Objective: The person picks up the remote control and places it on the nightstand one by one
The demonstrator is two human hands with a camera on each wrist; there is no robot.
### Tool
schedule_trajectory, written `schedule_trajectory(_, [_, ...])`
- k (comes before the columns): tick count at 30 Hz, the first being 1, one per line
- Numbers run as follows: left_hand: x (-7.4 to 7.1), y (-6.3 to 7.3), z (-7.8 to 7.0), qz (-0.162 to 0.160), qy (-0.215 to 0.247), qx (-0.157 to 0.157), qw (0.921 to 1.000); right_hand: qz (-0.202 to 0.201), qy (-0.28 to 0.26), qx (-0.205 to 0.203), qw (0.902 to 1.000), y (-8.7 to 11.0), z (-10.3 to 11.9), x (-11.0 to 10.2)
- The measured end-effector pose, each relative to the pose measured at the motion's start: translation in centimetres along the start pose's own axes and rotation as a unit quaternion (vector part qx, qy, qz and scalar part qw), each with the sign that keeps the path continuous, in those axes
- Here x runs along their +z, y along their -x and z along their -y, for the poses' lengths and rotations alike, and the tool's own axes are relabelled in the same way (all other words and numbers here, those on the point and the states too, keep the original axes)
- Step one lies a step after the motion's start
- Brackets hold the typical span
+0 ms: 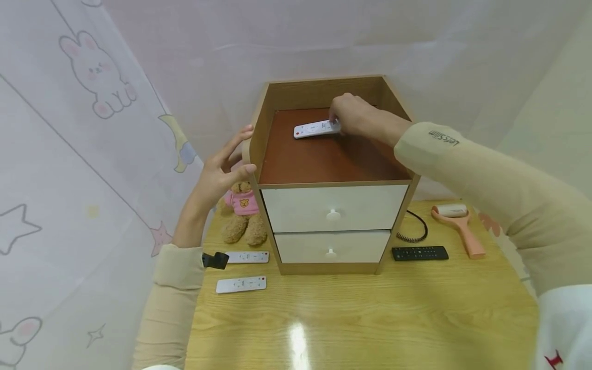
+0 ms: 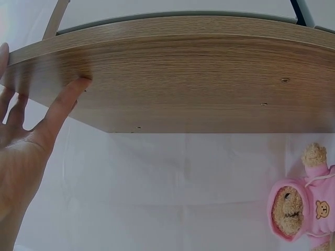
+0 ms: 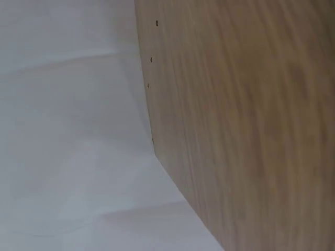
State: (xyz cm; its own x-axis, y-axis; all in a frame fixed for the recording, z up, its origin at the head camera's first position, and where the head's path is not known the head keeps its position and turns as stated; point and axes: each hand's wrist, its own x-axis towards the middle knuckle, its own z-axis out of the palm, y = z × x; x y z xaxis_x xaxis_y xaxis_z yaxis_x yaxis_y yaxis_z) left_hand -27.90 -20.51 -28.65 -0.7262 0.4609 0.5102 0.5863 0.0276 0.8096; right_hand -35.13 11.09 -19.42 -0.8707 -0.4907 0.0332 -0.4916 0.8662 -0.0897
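Light yellow wood-grain table point(image 1: 416, 318), glossy, bright glare at near side. Standing on it, far middle: wood-brown cabinet point(image 1: 330, 269) with two white drawers. Left of it, tan plush bear in pink top point(image 1: 245, 226); nearer, two slim white plastic remotes point(image 1: 242, 284), one nearer than the other. Right: slim black remote point(image 1: 420, 253), black coiled cord point(image 1: 413, 239) just beyond, orange-handled white lint roller point(image 1: 461, 231) farther right.

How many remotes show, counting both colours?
4: left of the cabinet, a rear white remote and a front white remote; right, a black remote; at its top, a white remote the right hand holds. More may be hidden.
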Motion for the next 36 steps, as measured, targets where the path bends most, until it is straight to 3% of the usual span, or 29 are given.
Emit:
schedule_trajectory(15, [-0.3,-0.1,0.0,0.001,-0.001,-0.005,1.0000,0.000,-0.003,0.006,1.0000,-0.2,0.0,0.8])
schedule_trajectory(22, [0.2,0.1,-1.6,0.005,-0.001,0.004,1.0000,0.014,-0.013,0.017,0.9997,-0.6,-0.1,0.9])
schedule_trajectory(26, [0.1,0.4,-1.7,0.003,-0.009,0.004,0.9999,0.013,-0.011,0.010,0.9998,-0.7,0.3,0.9])
schedule_trajectory(31, [-0.8,0.6,-0.8,-0.003,0.000,0.009,1.0000,-0.017,-0.005,0.005,0.9998,-0.1,1.3,0.4])
schedule_trajectory(36, [-1.4,0.7,-0.1,-0.012,0.008,0.011,0.9998,-0.066,-0.022,-0.009,0.9975,2.0,2.0,-0.5])
